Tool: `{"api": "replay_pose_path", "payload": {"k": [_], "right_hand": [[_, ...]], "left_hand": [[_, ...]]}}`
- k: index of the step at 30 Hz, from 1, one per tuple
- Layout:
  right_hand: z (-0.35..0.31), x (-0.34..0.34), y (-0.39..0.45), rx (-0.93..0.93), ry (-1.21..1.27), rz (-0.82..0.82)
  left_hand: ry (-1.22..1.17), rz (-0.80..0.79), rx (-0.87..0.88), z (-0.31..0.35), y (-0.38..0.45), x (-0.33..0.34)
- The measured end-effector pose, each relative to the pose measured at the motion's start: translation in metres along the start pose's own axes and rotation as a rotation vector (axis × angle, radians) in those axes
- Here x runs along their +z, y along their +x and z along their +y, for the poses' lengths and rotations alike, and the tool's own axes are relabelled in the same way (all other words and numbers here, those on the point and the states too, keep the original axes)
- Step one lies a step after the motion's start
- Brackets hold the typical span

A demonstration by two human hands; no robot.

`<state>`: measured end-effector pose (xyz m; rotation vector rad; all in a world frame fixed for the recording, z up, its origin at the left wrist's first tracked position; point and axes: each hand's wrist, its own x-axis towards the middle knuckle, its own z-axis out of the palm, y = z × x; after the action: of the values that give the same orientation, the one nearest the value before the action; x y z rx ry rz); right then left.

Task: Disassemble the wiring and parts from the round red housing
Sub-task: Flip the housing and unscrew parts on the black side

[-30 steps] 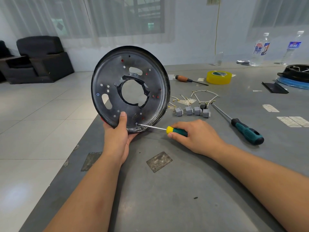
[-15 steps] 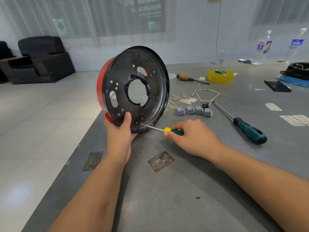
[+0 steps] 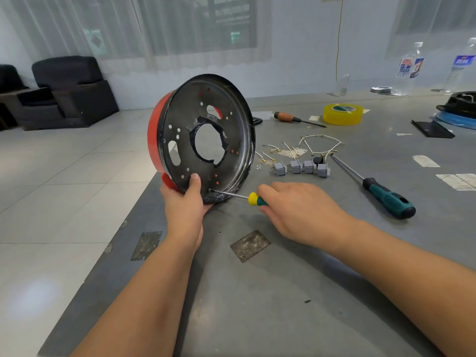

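Round red housing (image 3: pixel 206 140) standing on edge at grey counter (image 3: pixel 296 292) corner, dark perforated metal face showing, jagged central hole. Left hand (image 3: pixel 184 202) gripping lower rim. Right hand (image 3: pixel 296 210) pinching yellow-green screwdriver (image 3: pixel 253 198), thin steel tip touching face.

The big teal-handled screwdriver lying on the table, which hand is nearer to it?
Right. The right hand lies just left of the teal-handled screwdriver; the left hand is farther left, gripping the red housing.
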<state>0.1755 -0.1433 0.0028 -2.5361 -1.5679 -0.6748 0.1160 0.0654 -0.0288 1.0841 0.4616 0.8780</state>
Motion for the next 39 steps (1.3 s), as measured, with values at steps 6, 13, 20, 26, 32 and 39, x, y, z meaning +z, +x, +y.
{"api": "replay_pose_path", "payload": {"k": [6, 13, 20, 26, 32, 39], "right_hand": [[0.014, 0.001, 0.002, -0.194, -0.285, 0.354], [0.005, 0.001, 0.000, -0.010, 0.185, 0.248], [0.002, -0.005, 0.010, 0.526, 1.111, 0.346], [0.006, 0.002, 0.008, 0.820, 1.694, 0.193], [0.016, -0.003, 0.006, 0.660, 0.957, 0.145], [0.026, -0.002, -0.003, 0.184, 0.738, 0.303]], "left_hand": [[0.114, 0.007, 0.022, -0.004, -0.001, -0.001], [0.119, 0.049, 0.015, -0.006, 0.004, -0.002], [0.095, 0.061, 0.017, -0.006, 0.005, -0.003], [0.007, 0.099, 0.008, -0.003, 0.006, -0.002], [0.064, 0.115, 0.006, -0.008, 0.010, -0.004], [0.106, 0.147, 0.013, -0.008, 0.012, -0.003]]}}
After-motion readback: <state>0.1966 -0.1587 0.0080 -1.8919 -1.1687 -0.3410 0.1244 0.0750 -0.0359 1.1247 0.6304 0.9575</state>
